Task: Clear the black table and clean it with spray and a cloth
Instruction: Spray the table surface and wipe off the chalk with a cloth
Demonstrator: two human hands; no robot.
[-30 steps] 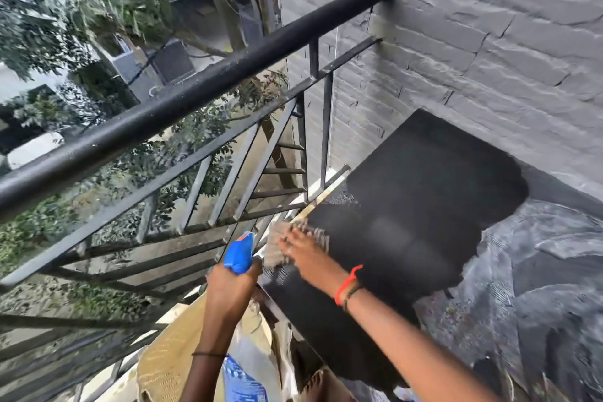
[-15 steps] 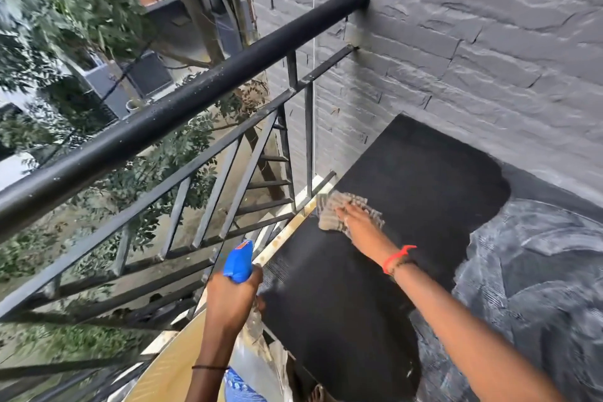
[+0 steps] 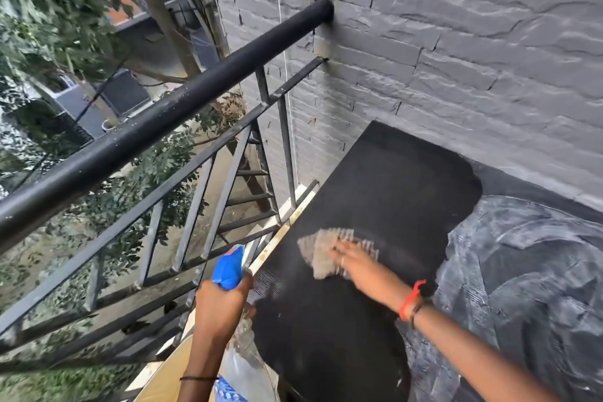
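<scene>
The black table [image 3: 385, 186] stands against a grey brick wall; its left part is dark and wet, its right part streaked with whitish smears [image 3: 528, 271]. My right hand [image 3: 355, 263] lies flat with straight fingers on a grey-beige cloth [image 3: 321, 248], pressing it to the table near the left edge. My left hand [image 3: 222, 303] grips a spray bottle with a blue head [image 3: 228, 266], held upright beside the table's near left corner. The bottle's clear body [image 3: 238, 365] runs down below the hand.
A black metal railing [image 3: 156, 127] with slanted bars runs along the left, meeting the brick wall [image 3: 456, 59]. Beyond it are trees and a drop to the ground. A tan surface [image 3: 166, 378] shows at the bottom left.
My right hand has slid the cloth along the table's left side, away from me and then slightly back. The left hand still holds the bottle in the same place.
</scene>
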